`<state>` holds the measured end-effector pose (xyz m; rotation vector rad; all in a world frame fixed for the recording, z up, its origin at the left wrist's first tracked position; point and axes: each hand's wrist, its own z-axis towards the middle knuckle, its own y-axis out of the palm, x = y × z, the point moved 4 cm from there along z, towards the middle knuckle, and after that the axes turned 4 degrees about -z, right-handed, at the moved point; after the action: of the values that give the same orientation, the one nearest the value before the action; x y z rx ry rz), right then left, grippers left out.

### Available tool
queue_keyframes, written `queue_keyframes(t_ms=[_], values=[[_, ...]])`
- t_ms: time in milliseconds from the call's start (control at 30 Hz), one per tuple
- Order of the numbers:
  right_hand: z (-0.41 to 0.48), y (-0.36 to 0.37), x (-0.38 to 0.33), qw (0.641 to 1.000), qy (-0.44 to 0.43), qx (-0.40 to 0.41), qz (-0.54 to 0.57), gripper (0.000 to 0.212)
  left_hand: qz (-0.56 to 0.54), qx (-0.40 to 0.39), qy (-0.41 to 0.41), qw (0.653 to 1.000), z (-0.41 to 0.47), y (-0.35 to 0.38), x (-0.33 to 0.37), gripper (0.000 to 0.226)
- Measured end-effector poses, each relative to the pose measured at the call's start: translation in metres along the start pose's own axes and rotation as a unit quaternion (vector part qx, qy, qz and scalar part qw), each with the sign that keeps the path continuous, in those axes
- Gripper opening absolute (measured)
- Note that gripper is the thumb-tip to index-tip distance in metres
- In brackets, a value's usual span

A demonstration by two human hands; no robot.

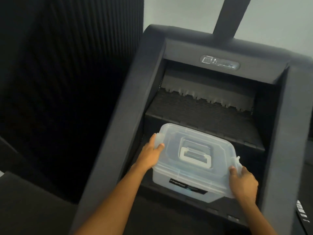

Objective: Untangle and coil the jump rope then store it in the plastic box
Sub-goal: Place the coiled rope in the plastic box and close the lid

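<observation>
A clear plastic box (194,160) with its lid on and a white fold-down handle on top sits low in the middle of the view, on the dark steps of a black machine. My left hand (151,152) grips the box's left end at the side latch. My right hand (243,182) grips its right end, fingers over the other latch. A black label runs along the box's front wall. The box looks translucent and I cannot tell what lies inside. No jump rope is visible.
The black machine (169,65) frames the box with thick side walls and a ribbed step surface (203,106) behind. A dark upright post (232,14) rises at the back. A dark ribbed wall panel (67,65) stands to the left.
</observation>
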<state>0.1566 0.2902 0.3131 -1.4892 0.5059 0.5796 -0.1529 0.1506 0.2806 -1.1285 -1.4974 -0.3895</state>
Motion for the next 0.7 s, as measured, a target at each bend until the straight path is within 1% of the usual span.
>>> queue_keyframes(t_ms=[133,233,267,300,333,367,400,500,567,600,700], values=[[-0.005,-0.003,-0.005,1.000,0.015,-0.003,0.018,0.039,-0.104,0.024,-0.031,0.994,0.000,0.000,0.004,0.079],[-0.008,-0.004,-0.007,1.000,0.012,-0.004,0.022,0.040,-0.153,0.007,-0.073,0.986,0.004,0.002,-0.005,0.101],[-0.007,-0.004,-0.006,1.000,0.012,-0.005,0.021,0.040,-0.163,-0.001,-0.085,0.983,0.004,0.004,-0.006,0.102],[-0.007,-0.004,-0.006,1.000,0.014,-0.004,0.020,0.040,-0.170,-0.001,-0.088,0.982,0.005,0.005,-0.008,0.098],[-0.006,-0.003,-0.006,1.000,0.017,-0.003,0.019,0.040,-0.169,0.009,-0.080,0.982,0.005,0.005,-0.008,0.090],[-0.006,-0.003,-0.007,1.000,0.019,-0.001,0.017,0.040,-0.154,0.029,-0.063,0.986,0.004,0.004,-0.005,0.085],[-0.006,-0.003,-0.007,1.000,0.020,0.000,0.016,0.040,-0.124,0.054,-0.044,0.990,0.002,0.002,-0.003,0.084],[-0.007,-0.002,-0.008,1.000,0.023,0.000,0.015,0.040,-0.005,0.119,0.033,0.992,-0.003,-0.001,0.009,0.080],[-0.007,-0.003,-0.008,1.000,0.025,0.002,0.013,0.041,0.073,0.131,0.087,0.985,-0.007,0.003,0.017,0.070],[-0.007,-0.003,-0.007,1.000,0.026,0.003,0.012,0.041,0.097,0.132,0.099,0.982,-0.008,0.005,0.020,0.065],[-0.007,-0.002,-0.007,1.000,0.026,0.001,0.011,0.041,0.132,0.136,0.101,0.977,-0.010,0.008,0.024,0.051]])
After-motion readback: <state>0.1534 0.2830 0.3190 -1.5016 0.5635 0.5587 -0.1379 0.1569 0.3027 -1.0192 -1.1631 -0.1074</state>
